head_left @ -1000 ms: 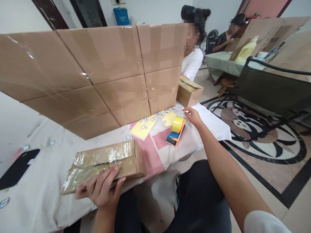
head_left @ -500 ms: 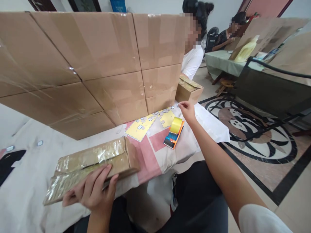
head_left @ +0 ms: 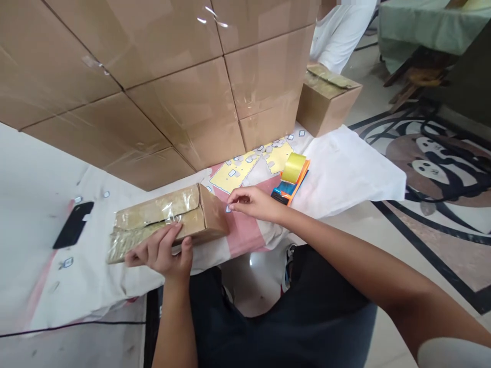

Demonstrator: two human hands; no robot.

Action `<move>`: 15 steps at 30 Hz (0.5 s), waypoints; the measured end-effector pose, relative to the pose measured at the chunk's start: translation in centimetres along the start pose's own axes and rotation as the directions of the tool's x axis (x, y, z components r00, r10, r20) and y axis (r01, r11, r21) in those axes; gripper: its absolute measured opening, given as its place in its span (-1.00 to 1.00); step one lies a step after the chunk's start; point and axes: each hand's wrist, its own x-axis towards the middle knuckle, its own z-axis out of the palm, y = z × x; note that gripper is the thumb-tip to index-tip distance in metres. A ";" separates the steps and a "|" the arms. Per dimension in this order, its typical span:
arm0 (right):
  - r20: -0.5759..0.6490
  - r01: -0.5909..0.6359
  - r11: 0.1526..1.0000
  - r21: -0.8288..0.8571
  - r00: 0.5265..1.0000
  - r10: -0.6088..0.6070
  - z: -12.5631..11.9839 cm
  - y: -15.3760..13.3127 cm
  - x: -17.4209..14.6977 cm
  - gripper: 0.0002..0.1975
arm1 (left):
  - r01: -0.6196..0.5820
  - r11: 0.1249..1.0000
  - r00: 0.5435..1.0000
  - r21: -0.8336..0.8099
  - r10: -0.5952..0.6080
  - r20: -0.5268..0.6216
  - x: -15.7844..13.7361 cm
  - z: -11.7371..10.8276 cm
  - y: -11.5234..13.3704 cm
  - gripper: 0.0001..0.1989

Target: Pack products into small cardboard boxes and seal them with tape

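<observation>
A long cardboard box (head_left: 161, 212), its top seam covered in shiny clear tape, lies on the cloth-covered table (head_left: 249, 230). My left hand (head_left: 163, 250) grips its near side, fingers over the top and thumb apart at the front. Just off the box's right end, my right hand (head_left: 253, 202) pinches a tiny white-and-blue piece (head_left: 228, 208), perhaps a sticker. Behind my right wrist is an orange and blue tape dispenser (head_left: 291, 188) with a yellowish tape roll (head_left: 294, 167). Small greyish pieces (head_left: 261, 152) are scattered over yellow patches at the stack's foot.
A tall stack of taped cardboard boxes (head_left: 184, 107) rises along the table's far side. Another box (head_left: 330, 99) stands at the back right, by a person in a white sleeve (head_left: 341, 41). A black flat object (head_left: 73, 225) lies left. White cloth (head_left: 356, 163) covers the right end.
My right hand has come left and nearer, from beyond the tape dispenser to the box's right end. My left hand stays on the box. The view has tilted down.
</observation>
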 end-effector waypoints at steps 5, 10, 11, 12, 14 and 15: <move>0.115 -0.002 0.999 0.055 0.993 -0.004 1.1 3.3 2.3 -0.90 | -0.036 0.999 0.999 -0.025 0.036 -0.015 0.3 0.2 0.1 -0.70; 0.165 0.064 0.996 0.059 0.984 -0.073 1.9 4.1 3.1 -0.93 | -0.037 0.999 0.999 -0.006 0.037 -0.024 0.3 0.2 0.1 -0.68; 0.167 0.073 0.996 0.052 0.983 -0.081 1.9 4.1 3.2 -0.93 | -0.032 0.999 0.999 0.000 0.032 -0.021 0.3 0.2 0.2 -0.68; 0.173 0.080 0.996 0.044 0.981 -0.087 1.9 4.1 3.4 -0.93 | -0.026 1.000 0.999 0.003 0.026 -0.019 0.2 0.1 0.2 -0.67; 0.207 0.084 0.996 0.020 0.974 -0.087 1.8 4.0 3.7 -0.92 | -0.018 1.000 1.000 0.003 0.018 -0.024 0.2 0.2 0.3 -0.66; 0.220 0.086 0.996 -0.003 0.972 -0.083 1.7 4.0 3.8 -0.91 | -0.013 1.000 1.000 0.003 0.013 -0.028 0.1 0.2 0.3 -0.67</move>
